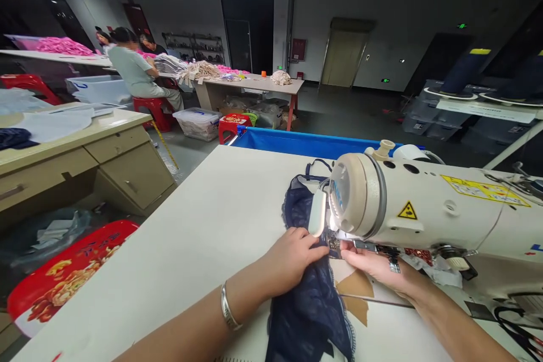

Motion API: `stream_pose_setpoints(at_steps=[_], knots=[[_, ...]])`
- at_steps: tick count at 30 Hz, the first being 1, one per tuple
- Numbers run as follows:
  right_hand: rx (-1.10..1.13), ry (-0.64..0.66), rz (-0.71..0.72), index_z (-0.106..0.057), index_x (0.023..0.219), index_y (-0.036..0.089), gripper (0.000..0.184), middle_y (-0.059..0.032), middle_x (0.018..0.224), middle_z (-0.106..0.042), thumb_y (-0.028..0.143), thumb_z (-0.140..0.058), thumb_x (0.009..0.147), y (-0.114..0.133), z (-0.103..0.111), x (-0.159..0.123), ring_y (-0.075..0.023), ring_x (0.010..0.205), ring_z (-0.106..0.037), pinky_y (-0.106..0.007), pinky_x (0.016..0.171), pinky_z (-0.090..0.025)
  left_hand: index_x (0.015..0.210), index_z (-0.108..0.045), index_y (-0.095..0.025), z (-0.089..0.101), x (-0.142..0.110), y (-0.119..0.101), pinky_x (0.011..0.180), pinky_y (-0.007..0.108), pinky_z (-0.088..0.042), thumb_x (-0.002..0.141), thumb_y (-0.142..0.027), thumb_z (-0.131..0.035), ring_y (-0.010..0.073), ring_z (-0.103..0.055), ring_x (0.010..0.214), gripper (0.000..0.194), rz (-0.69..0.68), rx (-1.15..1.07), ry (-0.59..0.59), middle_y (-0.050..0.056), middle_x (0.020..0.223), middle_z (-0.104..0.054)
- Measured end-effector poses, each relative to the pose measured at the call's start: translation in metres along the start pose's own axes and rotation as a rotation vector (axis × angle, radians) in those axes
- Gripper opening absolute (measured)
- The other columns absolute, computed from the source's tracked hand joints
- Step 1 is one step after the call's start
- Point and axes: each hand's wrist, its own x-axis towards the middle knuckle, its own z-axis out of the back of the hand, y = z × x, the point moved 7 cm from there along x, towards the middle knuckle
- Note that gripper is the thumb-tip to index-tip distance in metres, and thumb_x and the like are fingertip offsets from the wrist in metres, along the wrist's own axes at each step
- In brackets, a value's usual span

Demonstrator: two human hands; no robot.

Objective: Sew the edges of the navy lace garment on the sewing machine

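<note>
A dark navy lace garment [311, 300] lies on the white sewing table [203, 237] and runs under the head of a cream sewing machine [424, 206]. My left hand [292, 257], with a silver bangle on the wrist, rests on the fabric just left of the needle, fingers curled and pressing it down. My right hand [373, 266] sits under the machine arm, fingers pinching the garment's edge beside the presser foot [335, 243]. The needle itself is hidden behind the machine's lamp.
A blue bin [305, 142] stands behind the table. A red stool [63, 274] sits at the lower left, next to a beige desk with drawers [106, 164]. People sit at far tables with piles of pink and beige fabric. Thread cones stand at right.
</note>
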Motion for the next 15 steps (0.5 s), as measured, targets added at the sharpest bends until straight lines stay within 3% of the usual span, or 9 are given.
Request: stream_pose_setpoints(at_steps=[3,6,11,15], knots=[[0.010,0.084,-0.027,-0.062,0.075,0.022,0.025,-0.0008,0.076,-0.065,0.047,-0.059,0.074,-0.013,-0.008,0.004,-0.0200,0.076,-0.058,-0.031,0.074,-0.048,0.094,-0.062,-0.020,0.004,0.003,0.002,0.075,0.032,-0.035,0.093,-0.023,-0.043,0.0174,-0.052,0.080,0.019,0.040,-0.080,-0.041,0.003,0.085,-0.060],[0.046,0.112,-0.048,-0.058,0.070,0.021,0.032,0.0008,0.065,-0.056,0.051,-0.054,0.080,-0.032,-0.012,0.003,-0.0158,0.064,-0.052,-0.028,0.065,-0.044,0.078,-0.062,-0.018,0.002,0.006,0.002,0.074,0.032,-0.037,0.093,-0.031,-0.046,0.0176,-0.052,0.078,0.026,0.071,-0.086,-0.060,0.004,0.083,-0.060],[0.166,0.114,-0.132,-0.060,0.076,0.019,0.037,-0.0002,0.068,-0.055,0.055,-0.057,0.076,-0.058,-0.024,0.007,-0.0155,0.066,-0.051,-0.029,0.067,-0.043,0.096,-0.061,-0.021,-0.003,0.007,0.008,0.072,0.030,-0.039,0.093,-0.023,-0.046,0.0172,-0.052,0.078,0.015,0.232,-0.221,-0.139,0.001,0.085,-0.063],[0.265,0.166,-0.150,-0.061,0.072,0.019,0.042,-0.0004,0.070,-0.056,0.061,-0.059,0.072,-0.066,-0.042,0.009,-0.0165,0.071,-0.053,-0.030,0.072,-0.045,0.098,-0.061,-0.023,-0.005,0.010,0.003,0.077,0.029,-0.040,0.089,-0.022,-0.056,0.0167,-0.056,0.085,0.011,0.218,-0.355,-0.163,-0.001,0.090,-0.066]])
